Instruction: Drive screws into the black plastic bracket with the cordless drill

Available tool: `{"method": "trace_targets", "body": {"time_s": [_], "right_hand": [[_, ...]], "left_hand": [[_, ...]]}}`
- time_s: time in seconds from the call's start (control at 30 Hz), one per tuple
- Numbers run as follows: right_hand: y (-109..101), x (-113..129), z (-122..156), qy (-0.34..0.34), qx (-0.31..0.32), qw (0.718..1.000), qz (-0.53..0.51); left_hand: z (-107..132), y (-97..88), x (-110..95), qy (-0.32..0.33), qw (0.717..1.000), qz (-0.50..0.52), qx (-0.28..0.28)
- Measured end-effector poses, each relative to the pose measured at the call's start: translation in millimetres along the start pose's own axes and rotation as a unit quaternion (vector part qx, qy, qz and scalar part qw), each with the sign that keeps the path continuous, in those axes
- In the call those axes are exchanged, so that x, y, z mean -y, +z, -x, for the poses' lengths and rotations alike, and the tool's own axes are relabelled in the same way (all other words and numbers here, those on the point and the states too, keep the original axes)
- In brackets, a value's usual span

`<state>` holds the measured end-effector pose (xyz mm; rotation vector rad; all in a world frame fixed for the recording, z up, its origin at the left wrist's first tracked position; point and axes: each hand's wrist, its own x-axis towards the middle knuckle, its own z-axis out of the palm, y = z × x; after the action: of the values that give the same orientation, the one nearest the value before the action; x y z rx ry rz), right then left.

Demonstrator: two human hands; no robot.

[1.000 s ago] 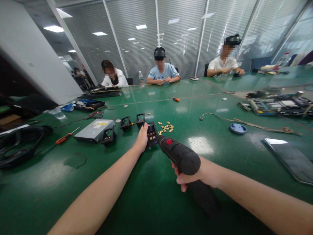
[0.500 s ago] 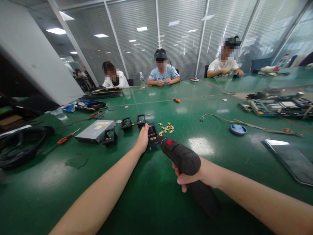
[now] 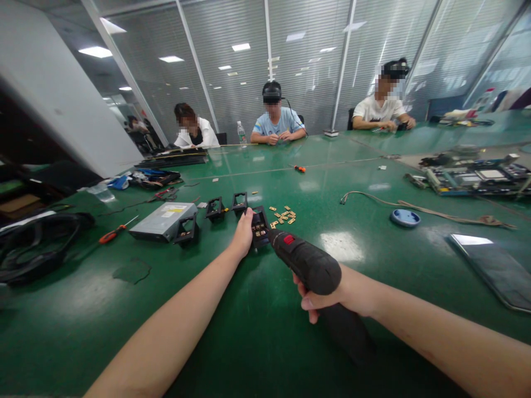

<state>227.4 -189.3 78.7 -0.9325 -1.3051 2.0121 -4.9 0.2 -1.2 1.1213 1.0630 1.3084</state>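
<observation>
My left hand [image 3: 243,234] grips the side of a small black plastic bracket [image 3: 259,225] that rests on the green table [image 3: 249,342]. Gold-coloured metal pieces show inside the bracket. My right hand [image 3: 332,296] is wrapped round the handle of a black electric screwdriver [image 3: 305,262] with a red switch. The screwdriver's tip points into the bracket. Two more black brackets [image 3: 227,207] stand just beyond my left hand. A scatter of several small gold plates [image 3: 282,216] lies to the right of the held bracket.
A silver drive unit [image 3: 161,219] with another black bracket leaning on it lies to the left, with an orange-handled screwdriver [image 3: 110,235] beside it. A blue round lid [image 3: 405,217], a cable and circuit boards [image 3: 473,178] lie at right. Three people sit at the far edge.
Both hands and the screwdriver stay on the bracket; only the view has shifted slightly.
</observation>
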Motion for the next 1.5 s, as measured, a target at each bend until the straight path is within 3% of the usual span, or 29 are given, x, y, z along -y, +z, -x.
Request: {"method": "trace_targets", "body": {"time_s": [0.97, 1.5], "right_hand": [[-3.9, -3.3, -1.0, -0.009, 0.008, 1.0, 0.002], [-6.6, -5.9, -1.1, -0.013, 0.018, 1.0, -0.004]], "left_hand": [[-3.4, -0.8, 3.6, 0.02, 1.0, -0.007, -0.004], [-0.7, 0.7, 1.6, -0.001, 1.0, 0.012, 0.005]]}}
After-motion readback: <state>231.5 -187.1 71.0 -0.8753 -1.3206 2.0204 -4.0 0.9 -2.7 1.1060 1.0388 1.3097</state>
